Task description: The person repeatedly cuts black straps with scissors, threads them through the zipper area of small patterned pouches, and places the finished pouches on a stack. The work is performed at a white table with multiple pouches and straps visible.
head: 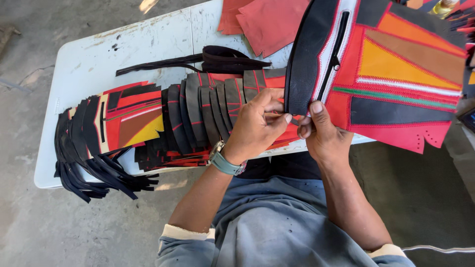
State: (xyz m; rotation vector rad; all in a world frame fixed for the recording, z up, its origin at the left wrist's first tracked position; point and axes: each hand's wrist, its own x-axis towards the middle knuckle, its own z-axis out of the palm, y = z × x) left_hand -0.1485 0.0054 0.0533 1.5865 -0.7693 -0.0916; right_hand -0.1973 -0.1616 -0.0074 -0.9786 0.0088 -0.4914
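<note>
Above the white table (89, 59), both hands (257, 126) (321, 133) pinch the patchwork leather panel's (391, 74) black edge.

Dark screen (469, 120) corner at right edge, bluish; no pkgs/labels.

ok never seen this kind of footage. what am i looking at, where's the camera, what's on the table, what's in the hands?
There is no machine here: a person works with two bare hands, and the single picture comes from a camera on their head, looking down past their lap. The left hand, with a wristwatch, and the right hand both pinch the lower edge of a patchwork panel in red, orange, yellow and black, with a black zipper running down it. It is raised off the white table. On the table lie a fanned row of similar panels with black fringe, a bundle of black straps and plain red pieces.
</note>
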